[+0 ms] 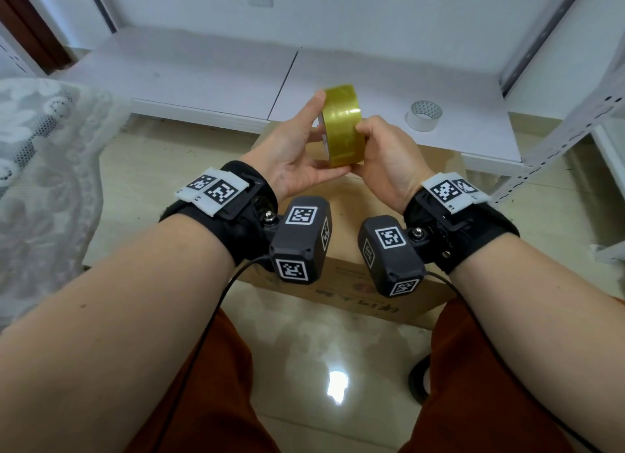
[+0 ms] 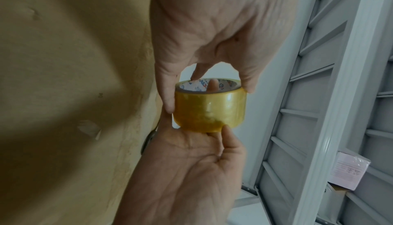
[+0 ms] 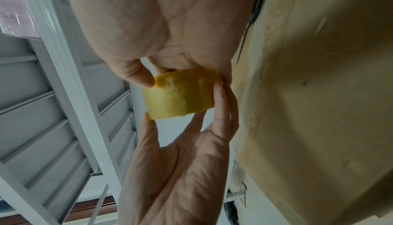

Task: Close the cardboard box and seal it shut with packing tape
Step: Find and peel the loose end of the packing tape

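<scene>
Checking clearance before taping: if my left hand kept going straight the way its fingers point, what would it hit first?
The left hand already holds the yellow tape roll. Past it lies the white shelf board, probably; depth is unclear.

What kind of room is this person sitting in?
Probably a storeroom or packing corner in a home: a metal shelving rack stands on a glossy tiled floor, and a cardboard box sits below the yellow tape roll.

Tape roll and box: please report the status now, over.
Left hand and right hand both grip yellow tape roll above cardboard box. No strip pulled free yet. Nothing in the way.
</scene>
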### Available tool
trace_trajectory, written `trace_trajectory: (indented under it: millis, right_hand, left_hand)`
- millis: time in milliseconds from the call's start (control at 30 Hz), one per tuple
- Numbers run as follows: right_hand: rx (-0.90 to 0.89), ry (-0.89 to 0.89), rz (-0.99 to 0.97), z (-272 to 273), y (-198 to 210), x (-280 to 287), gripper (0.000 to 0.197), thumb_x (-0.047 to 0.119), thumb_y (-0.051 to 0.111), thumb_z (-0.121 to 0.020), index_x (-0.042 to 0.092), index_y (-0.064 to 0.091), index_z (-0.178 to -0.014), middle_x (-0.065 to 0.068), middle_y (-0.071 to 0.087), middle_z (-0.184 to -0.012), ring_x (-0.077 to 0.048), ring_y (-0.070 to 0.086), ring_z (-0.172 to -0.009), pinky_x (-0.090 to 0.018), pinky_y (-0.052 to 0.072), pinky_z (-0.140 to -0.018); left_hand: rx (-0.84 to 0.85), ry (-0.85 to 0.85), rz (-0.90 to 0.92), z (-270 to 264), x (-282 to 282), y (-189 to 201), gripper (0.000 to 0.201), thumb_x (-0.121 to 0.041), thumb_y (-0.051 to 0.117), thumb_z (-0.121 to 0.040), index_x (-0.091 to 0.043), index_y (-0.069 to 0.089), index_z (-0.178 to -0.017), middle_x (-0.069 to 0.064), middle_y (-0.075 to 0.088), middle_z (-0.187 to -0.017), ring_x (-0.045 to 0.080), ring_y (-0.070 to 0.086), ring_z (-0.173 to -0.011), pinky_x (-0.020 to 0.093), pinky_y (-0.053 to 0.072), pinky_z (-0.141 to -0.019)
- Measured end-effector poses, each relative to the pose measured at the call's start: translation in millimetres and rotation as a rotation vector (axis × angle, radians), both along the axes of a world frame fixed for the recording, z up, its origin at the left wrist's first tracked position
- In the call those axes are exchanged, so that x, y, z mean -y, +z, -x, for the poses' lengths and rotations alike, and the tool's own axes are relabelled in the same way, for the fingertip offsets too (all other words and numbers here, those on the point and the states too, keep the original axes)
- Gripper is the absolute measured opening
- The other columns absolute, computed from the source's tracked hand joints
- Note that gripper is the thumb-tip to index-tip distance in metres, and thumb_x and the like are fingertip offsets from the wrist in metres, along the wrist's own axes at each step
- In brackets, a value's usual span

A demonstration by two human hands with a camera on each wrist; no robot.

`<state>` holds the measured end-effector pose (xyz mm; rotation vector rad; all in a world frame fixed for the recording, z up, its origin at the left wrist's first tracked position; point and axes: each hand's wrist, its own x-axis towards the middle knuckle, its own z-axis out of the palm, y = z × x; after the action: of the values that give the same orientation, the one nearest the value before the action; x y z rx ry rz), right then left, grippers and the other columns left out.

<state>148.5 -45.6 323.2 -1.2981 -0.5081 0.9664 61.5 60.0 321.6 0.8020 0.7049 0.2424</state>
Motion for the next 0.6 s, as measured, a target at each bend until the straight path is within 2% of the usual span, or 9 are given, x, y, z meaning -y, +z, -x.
trace_trajectory:
  millis: [67,167,233,367,600]
  right_hand:
    - [-0.010,-0.013,0.003,0,-1,1,0.054,0.018,0.044,-0.078,-0.013,0.051,-0.121,-0.036,0.050,-0.125,-0.036,0.053,-0.106,-0.064,0.039,-0.099]
    - [-0.014,0.004,-0.021,-2,-5,2,0.039,0.008,0.034,-0.089,-0.011,0.053,-0.117,-0.025,0.063,-0.106,-0.033,0.057,-0.105,-0.062,0.039,-0.101]
    - [-0.007,0.023,-0.046,-3,-6,2,0.036,0.006,0.030,-0.092,-0.008,0.056,-0.114,-0.021,0.066,-0.099,-0.031,0.060,-0.102,-0.062,0.040,-0.101]
    - [-0.021,0.038,-0.096,-4,-7,1,0.033,0.006,0.030,-0.093,-0.004,0.059,-0.105,-0.021,0.067,-0.097,-0.031,0.061,-0.101,-0.063,0.038,-0.102]
    - [-0.050,0.052,-0.127,-5,-10,1,0.033,0.003,0.029,-0.092,-0.006,0.057,-0.107,-0.021,0.067,-0.096,-0.031,0.061,-0.102,-0.062,0.038,-0.102]
  left_hand:
    - [-0.009,-0.003,-0.009,0,2,0,0.065,-0.052,0.062,-0.087,-0.005,0.050,-0.130,0.016,0.057,-0.126,0.044,0.065,-0.100,0.048,0.059,-0.073]
    - [-0.024,0.012,-0.017,0,3,-1,0.064,-0.051,0.061,-0.088,-0.001,0.049,-0.127,0.008,0.054,-0.103,0.043,0.065,-0.101,0.049,0.059,-0.076]
    - [-0.025,0.021,-0.021,0,4,1,0.065,-0.050,0.061,-0.088,0.000,0.048,-0.127,0.008,0.050,-0.094,0.043,0.064,-0.101,0.050,0.058,-0.076]
    - [0.001,0.040,-0.036,1,8,4,0.064,-0.049,0.062,-0.088,-0.001,0.049,-0.128,0.010,0.049,-0.096,0.043,0.064,-0.102,0.048,0.059,-0.072]
    - [0.004,0.051,-0.058,1,11,2,0.056,-0.046,0.060,-0.091,-0.005,0.049,-0.126,0.012,0.050,-0.105,0.043,0.063,-0.103,0.051,0.058,-0.076]
